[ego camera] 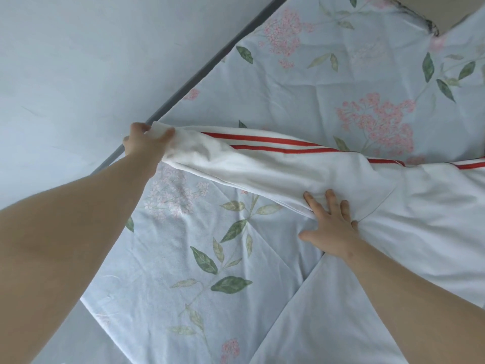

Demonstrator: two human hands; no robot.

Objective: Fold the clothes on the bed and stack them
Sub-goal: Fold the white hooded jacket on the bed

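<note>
White garment with twin red stripes point(301, 169) lies across the floral pale-blue bed point(210, 258). Left hand point(147, 143) pinches the cuff in its grip; the sleeve's long axis runs rightward to the right hand point(332, 229) — fingers flat, pressing the sleeve base.

Pale blue wall point(65, 61), grey strip point(208, 64) along its edge, tan surface point(446, 11) beyond.

White garment point(328, 177) lies on floral-sheeted bed point(210, 258)
</note>
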